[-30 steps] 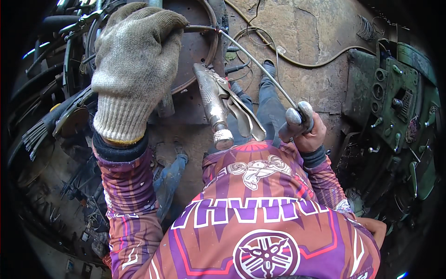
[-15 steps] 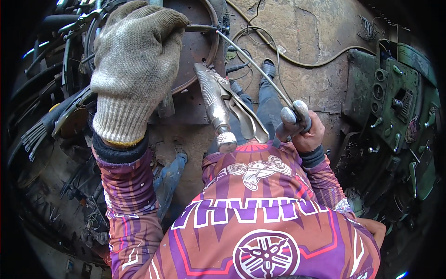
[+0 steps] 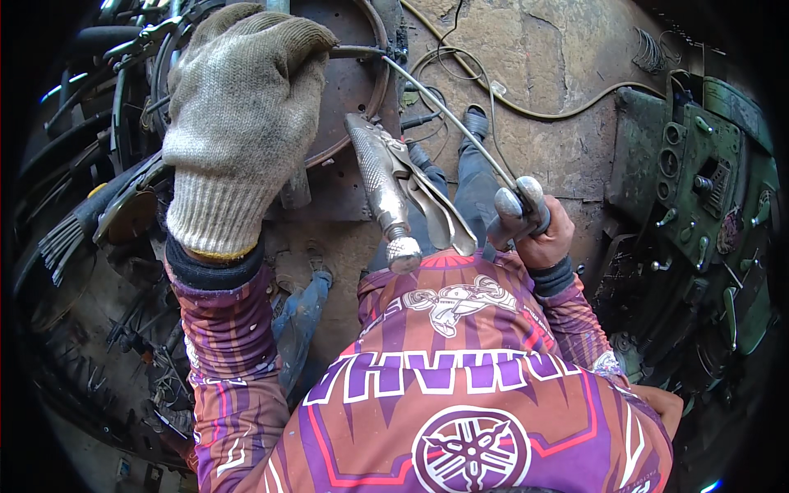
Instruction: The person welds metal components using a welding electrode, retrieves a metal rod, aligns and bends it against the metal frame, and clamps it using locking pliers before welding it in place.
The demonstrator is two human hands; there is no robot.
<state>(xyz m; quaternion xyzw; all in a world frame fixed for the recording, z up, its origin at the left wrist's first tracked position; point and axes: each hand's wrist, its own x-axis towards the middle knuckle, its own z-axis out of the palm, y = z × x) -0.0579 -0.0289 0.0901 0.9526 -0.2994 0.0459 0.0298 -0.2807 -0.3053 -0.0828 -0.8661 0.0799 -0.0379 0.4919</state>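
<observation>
My left hand [image 3: 246, 123], in a knitted grey-white glove, is closed in a fist at the upper left. A thin dark metal rod [image 3: 355, 52] comes out of the fist toward the right. Low at the right, my bare right hand [image 3: 546, 238] grips a welding electrode holder [image 3: 522, 209] with rounded grey jaws. From those jaws a long pale welding electrode [image 3: 448, 115] slants up and left, its tip by the dark rod's end. Between my hands, silver locking pliers [image 3: 386, 185] stick out from the edge of a metal work table [image 3: 337, 181]. What their jaws clamp is unclear.
A curved metal ring [image 3: 380, 78] lies on the table. Tools and a wire brush [image 3: 74, 222] crowd the left side. A cable [image 3: 567, 113] runs across the floor. At the right stands a green machine [image 3: 699, 181] with levers. Another person's legs [image 3: 304, 320] show below the table.
My gloved left hand and the locking pliers appear shifted very slightly right. My right hand keeps its grip, and the electrode holds nearly the same slant.
</observation>
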